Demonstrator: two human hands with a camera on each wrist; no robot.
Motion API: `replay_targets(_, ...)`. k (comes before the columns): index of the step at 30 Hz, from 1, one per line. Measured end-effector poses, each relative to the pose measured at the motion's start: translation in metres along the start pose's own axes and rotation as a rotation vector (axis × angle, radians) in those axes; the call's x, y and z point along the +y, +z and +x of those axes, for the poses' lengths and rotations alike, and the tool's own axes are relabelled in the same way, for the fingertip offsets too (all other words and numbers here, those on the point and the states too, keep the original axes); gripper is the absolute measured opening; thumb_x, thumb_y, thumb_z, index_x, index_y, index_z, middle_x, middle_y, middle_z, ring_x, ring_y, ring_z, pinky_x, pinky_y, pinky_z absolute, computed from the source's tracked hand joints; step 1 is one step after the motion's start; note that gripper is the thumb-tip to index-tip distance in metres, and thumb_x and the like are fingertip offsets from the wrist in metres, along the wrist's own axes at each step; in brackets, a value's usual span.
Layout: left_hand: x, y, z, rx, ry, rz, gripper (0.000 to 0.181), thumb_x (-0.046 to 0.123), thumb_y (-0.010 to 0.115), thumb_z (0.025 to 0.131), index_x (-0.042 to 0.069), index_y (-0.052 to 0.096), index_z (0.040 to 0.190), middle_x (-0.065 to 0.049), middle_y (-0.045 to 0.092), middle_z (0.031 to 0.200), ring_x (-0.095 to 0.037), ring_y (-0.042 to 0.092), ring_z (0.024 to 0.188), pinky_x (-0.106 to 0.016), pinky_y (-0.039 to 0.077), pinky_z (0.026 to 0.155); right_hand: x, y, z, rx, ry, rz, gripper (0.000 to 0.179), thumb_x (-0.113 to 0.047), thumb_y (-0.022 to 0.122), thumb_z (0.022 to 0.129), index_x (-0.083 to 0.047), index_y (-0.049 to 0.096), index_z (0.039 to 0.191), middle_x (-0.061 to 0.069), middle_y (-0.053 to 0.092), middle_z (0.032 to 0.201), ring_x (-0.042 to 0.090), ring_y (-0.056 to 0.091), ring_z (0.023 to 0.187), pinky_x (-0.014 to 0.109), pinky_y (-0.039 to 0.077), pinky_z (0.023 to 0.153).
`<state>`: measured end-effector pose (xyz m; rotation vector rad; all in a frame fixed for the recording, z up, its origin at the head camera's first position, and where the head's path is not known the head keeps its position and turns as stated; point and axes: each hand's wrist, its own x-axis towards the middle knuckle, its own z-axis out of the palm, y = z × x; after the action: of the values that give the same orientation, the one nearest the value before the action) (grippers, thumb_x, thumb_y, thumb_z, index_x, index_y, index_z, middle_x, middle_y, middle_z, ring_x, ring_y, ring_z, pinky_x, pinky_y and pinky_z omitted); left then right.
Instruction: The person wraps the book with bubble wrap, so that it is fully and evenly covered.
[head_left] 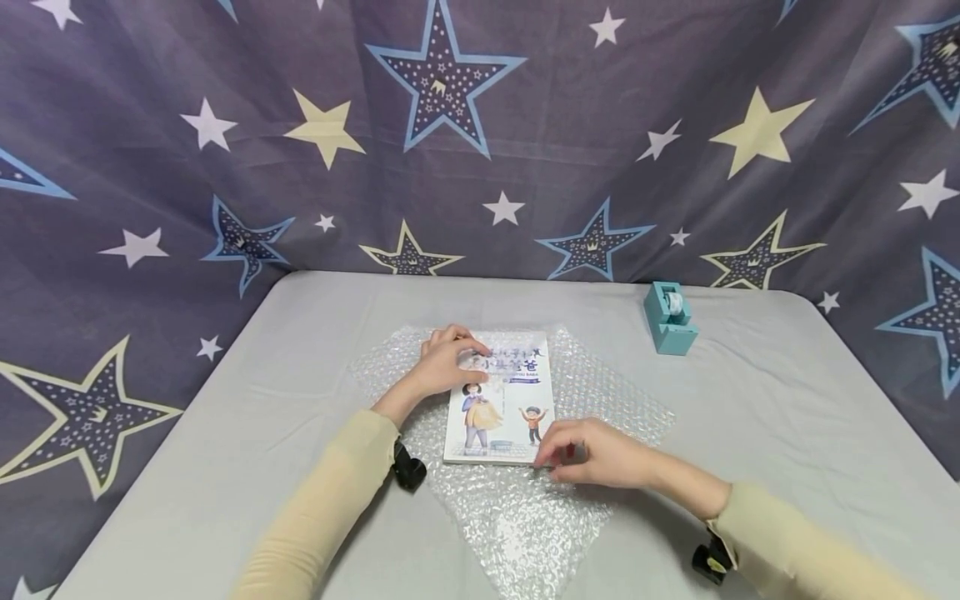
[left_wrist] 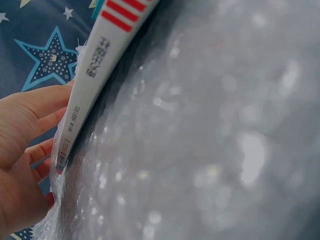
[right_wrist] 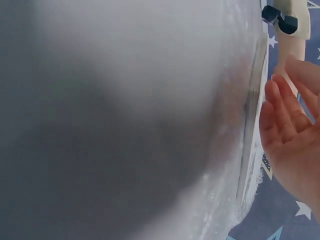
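Note:
A white-covered book (head_left: 504, 408) with cartoon figures and blue lettering lies on a sheet of bubble wrap (head_left: 517, 525), set corner-wise under it. My left hand (head_left: 447, 364) rests at the book's upper left edge, its thumb and fingertips over the cover. In the left wrist view, the fingers (left_wrist: 42, 107) lie along the book's spine (left_wrist: 90, 75), which carries red stripes. At the lower right corner of the book, my right hand (head_left: 592, 452) has its fingertips right at the edge. The right wrist view shows its fingers (right_wrist: 285, 107) bent slightly beside the book's edge (right_wrist: 251, 105).
A teal tape dispenser (head_left: 670, 321) with a roll of tape stands at the back right of the grey-covered table (head_left: 300, 375). Behind the table hangs a dark curtain (head_left: 540, 100) printed with stars. Black wrist cameras (head_left: 408, 467) sit on both sleeves.

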<state>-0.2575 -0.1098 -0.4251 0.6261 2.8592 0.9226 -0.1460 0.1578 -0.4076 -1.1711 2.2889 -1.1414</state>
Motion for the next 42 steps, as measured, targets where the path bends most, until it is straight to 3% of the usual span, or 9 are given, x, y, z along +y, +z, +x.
replay_targets(12, -0.002, 0.003, 0.001, -0.007, -0.019, -0.001, 0.033, 0.035, 0.071, 0.076, 0.027, 0.063, 0.107, -0.002, 0.041, 0.122, -0.025, 0.031, 0.112, -0.051, 0.015, 0.1, -0.003, 0.016, -0.016, -0.069, -0.112, 0.015, 0.018, -0.017, 0.068, 0.08, -0.018, 0.066, 0.097, -0.006, 0.063, 0.099, 0.009, 0.059, 0.088, 0.023, 0.048, 0.076)
replay_targets(19, -0.003, 0.003, 0.001, -0.008, -0.019, -0.006, 0.033, 0.035, 0.071, 0.076, 0.027, 0.063, 0.108, -0.001, 0.041, 0.121, -0.025, 0.031, 0.111, -0.051, 0.015, 0.1, -0.006, 0.021, -0.021, -0.122, -0.175, -0.074, 0.024, -0.027, 0.07, 0.076, -0.021, 0.066, 0.099, -0.008, 0.062, 0.103, 0.006, 0.055, 0.099, 0.025, 0.041, 0.09)
replay_targets(26, -0.004, 0.003, 0.002, -0.006, -0.016, -0.011, 0.033, 0.035, 0.071, 0.076, 0.027, 0.063, 0.108, -0.002, 0.041, 0.122, -0.025, 0.031, 0.112, -0.051, 0.014, 0.101, -0.003, 0.023, -0.024, -0.15, -0.163, -0.151, 0.032, -0.035, 0.073, 0.072, -0.026, 0.065, 0.102, -0.013, 0.055, 0.108, 0.004, 0.048, 0.105, 0.026, 0.038, 0.092)
replay_targets(30, -0.005, 0.003, 0.003, 0.001, -0.01, -0.008, 0.033, 0.035, 0.071, 0.076, 0.027, 0.063, 0.108, -0.002, 0.041, 0.122, -0.026, 0.031, 0.113, -0.051, 0.014, 0.101, -0.002, 0.025, -0.025, -0.148, -0.195, -0.182, 0.037, -0.038, 0.074, 0.069, -0.028, 0.064, 0.103, -0.013, 0.051, 0.109, 0.003, 0.044, 0.105, 0.025, 0.037, 0.091)
replay_targets(42, -0.005, 0.004, 0.001, -0.008, -0.015, -0.033, 0.033, 0.035, 0.07, 0.077, 0.027, 0.063, 0.109, -0.002, 0.04, 0.124, -0.026, 0.03, 0.113, -0.051, 0.012, 0.102, 0.0, 0.027, -0.027, -0.191, -0.163, -0.205, 0.047, -0.046, 0.074, 0.065, -0.031, 0.056, 0.107, -0.015, 0.044, 0.114, 0.005, 0.038, 0.108, 0.029, 0.033, 0.092)
